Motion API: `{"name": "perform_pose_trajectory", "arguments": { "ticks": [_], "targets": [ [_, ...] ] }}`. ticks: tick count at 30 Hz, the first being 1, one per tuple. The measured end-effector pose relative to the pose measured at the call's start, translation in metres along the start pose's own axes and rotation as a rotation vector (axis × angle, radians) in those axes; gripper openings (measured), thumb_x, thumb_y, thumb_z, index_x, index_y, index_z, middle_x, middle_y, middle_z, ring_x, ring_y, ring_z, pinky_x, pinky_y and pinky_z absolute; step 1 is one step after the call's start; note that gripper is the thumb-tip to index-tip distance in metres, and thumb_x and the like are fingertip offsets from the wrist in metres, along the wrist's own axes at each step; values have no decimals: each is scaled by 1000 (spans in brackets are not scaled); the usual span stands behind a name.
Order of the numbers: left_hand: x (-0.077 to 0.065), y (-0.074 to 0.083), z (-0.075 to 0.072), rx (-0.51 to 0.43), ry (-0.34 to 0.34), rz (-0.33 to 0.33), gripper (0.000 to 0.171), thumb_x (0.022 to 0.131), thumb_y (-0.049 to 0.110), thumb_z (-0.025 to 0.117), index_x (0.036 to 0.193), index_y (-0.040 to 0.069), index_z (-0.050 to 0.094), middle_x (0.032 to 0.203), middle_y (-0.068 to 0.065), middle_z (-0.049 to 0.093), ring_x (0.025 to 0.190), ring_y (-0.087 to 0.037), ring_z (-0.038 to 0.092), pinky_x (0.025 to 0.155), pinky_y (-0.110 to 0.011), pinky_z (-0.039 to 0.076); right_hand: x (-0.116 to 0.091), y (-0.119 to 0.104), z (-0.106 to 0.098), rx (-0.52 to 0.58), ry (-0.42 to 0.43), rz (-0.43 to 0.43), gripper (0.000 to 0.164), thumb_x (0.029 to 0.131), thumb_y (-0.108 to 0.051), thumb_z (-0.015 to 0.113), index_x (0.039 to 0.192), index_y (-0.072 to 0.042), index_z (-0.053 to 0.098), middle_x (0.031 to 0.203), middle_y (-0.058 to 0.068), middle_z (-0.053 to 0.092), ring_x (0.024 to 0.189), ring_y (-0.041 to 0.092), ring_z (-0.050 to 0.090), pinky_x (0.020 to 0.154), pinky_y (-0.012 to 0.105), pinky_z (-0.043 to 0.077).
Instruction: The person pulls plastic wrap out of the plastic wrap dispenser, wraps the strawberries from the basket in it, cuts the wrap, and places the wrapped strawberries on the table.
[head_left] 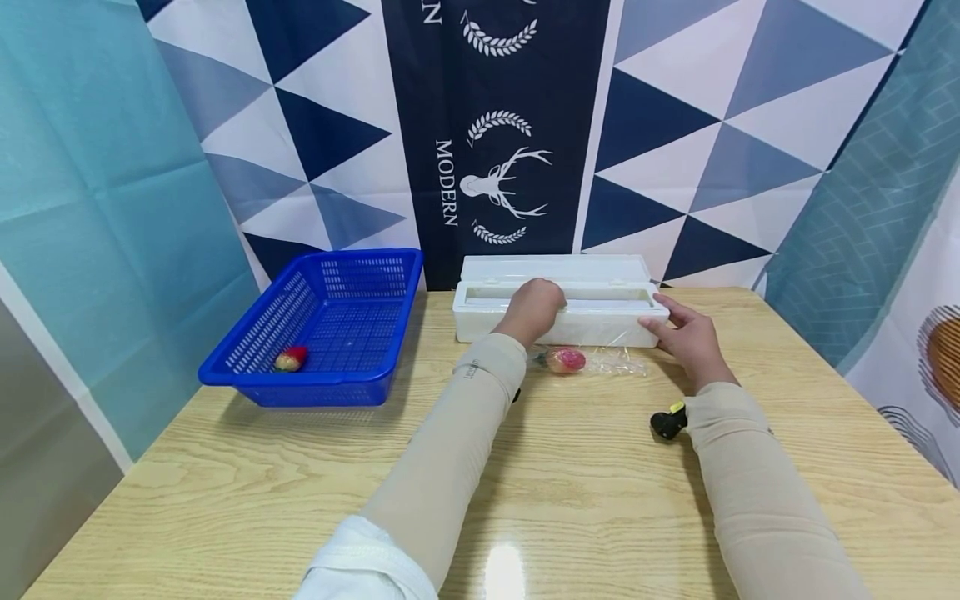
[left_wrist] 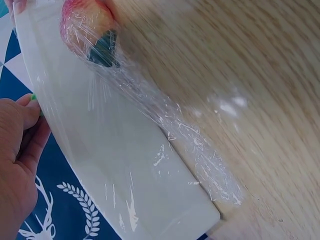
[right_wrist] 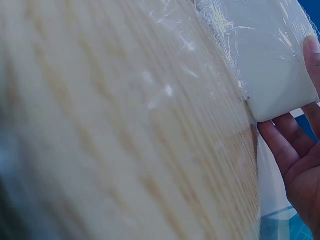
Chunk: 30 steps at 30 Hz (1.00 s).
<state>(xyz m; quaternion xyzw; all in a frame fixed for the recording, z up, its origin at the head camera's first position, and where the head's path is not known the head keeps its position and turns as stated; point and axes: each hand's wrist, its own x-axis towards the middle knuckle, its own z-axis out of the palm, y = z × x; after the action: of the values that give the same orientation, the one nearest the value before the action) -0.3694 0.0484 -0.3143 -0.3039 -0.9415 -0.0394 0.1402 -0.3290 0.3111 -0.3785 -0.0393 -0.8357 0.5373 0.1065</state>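
My left hand point(head_left: 538, 304) is at the long white box point(head_left: 476, 326), thumb and forefinger pinching a small green piece point(left_wrist: 34, 97) at its edge. My right hand point(head_left: 693, 342) grips the box's right end, thumb on the front face, fingers round the end. Box lid point(head_left: 555, 267) up behind. Red-and-yellow fruit point(head_left: 567, 360) in clear film point(left_wrist: 185, 137) lies just before the box. Blue basket point(head_left: 300, 380) to the left, a smaller fruit point(head_left: 291, 359) inside.

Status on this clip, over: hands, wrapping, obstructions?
Left hand pinching small green piece at edge of white box; right hand gripping box's right end; film-wrapped fruit in front; no obstruction visible.
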Motion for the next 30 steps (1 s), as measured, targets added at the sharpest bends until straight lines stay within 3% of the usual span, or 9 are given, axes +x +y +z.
{"name": "perform_pose_trajectory", "arguments": {
  "ticks": [8,15,22,30],
  "targets": [
    [-2,-3,-1,-16,-2,-1,23,94,7,61,112,15,74,110,2,71,107,-13,63,97,-23,45,1,0,1,10,-5,-1,74,87,-45,67,151,-23,37,156,13,29,122,23,52,79,19,52],
    [-4,-5,-3,-5,4,14,23,94,8,60,111,15,74,110,2,71,107,-13,63,97,-22,44,1,0,0,7,-1,8,75,86,-46,68,151,-23,37,155,13,30,118,18,54,78,17,52],
    [-7,-12,-3,4,1,3,23,95,8,60,110,16,74,110,3,71,106,-13,63,96,-22,45,2,-3,2,10,-3,19,76,86,-47,67,151,-24,35,156,13,27,129,30,46,78,16,51],
    [-9,-20,-2,22,-2,11,24,94,6,60,111,16,75,110,3,71,107,-13,63,96,-23,45,0,-3,2,-1,0,20,78,86,-48,67,152,-23,34,156,14,27,132,33,42,77,15,51]
  ]
}}
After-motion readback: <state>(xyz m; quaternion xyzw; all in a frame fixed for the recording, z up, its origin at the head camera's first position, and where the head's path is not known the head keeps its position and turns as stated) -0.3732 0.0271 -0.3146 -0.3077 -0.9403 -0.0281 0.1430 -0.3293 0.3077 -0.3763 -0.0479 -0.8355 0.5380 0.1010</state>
